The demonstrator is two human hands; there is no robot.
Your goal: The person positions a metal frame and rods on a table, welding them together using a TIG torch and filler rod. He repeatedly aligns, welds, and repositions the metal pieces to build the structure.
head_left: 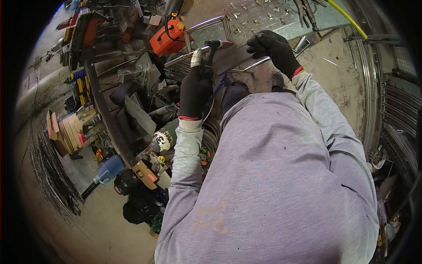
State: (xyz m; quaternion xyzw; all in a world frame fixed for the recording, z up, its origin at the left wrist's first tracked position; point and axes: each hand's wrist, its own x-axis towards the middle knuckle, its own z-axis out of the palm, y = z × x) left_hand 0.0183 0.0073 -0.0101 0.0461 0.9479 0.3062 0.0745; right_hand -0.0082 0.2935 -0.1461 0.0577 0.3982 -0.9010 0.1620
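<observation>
My left hand [193, 90], in a black glove with a red cuff edge, is closed around a TIG welding torch [212, 45] with a black head and a pinkish cup pointing right. A whitish sleeve [196, 58] covers one of its fingers. My right hand [274, 49], gloved the same way, is raised to the right of the torch, fingers pinched on a thin filler rod that shows only as a fine line. Between and beyond the hands lies a shiny tubular metal frame [227, 27], partly over the edge of a metal table [281, 27].
Small metal pieces [244, 23] and locking pliers [307, 15] lie on the table, near a yellow hose [349, 18]. An orange-red case [167, 42] stands left of the frame. A green gas cylinder [169, 135], blue jug [110, 168] and scrap metal crowd the left; metal bars [369, 88] run along the right.
</observation>
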